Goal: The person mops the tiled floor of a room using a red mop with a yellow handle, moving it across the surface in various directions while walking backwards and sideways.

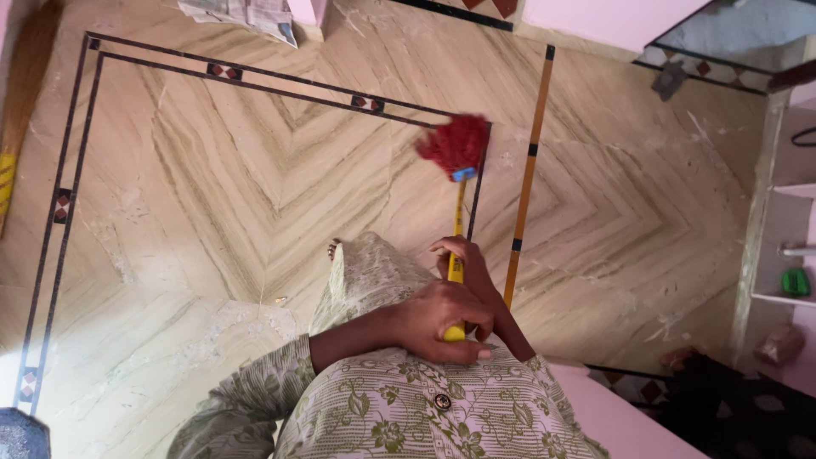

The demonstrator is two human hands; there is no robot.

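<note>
Mopping is mid-stroke, by the look of it. Both hands grip the yellow mop handle (457, 255) at approx 6 o'clock in the frame. The left hand (442, 321) wraps closed round the butt end of the stick, knuckles up. The right hand (472, 265) sits just above it, fingers curled on the shaft; partly behind the left, so the grip is only half seen.

The handle runs from the hands up toward 12 o'clock, ending in a small blue collar and the red mop head (457, 144), which rests on the marble floor (212, 187) right at the inlaid dark border line (255, 76). The head looks to be touching the floor, but contact isn't certain from this angle.

Judgement: the stroke is at or nr full reach, so the next move likely calls for drawing the head back toward the body w/ steady downward pressure, keeping both fists tight, then shifting over to the next strip.

Hard to make out: a bare toe (333, 249) peeks past the patterned green-and-cream garment (399, 408); the rest of the feet are hidden. Whether the floor is wet is unclear. A folded newspaper (246, 15) at 11 o'clock is cut off by the frame. A small green item on a shelf (796, 281) at 3 o'clock is too small to identify. A dark rounded object (21, 433) at 8 o'clock is cropped.
</note>
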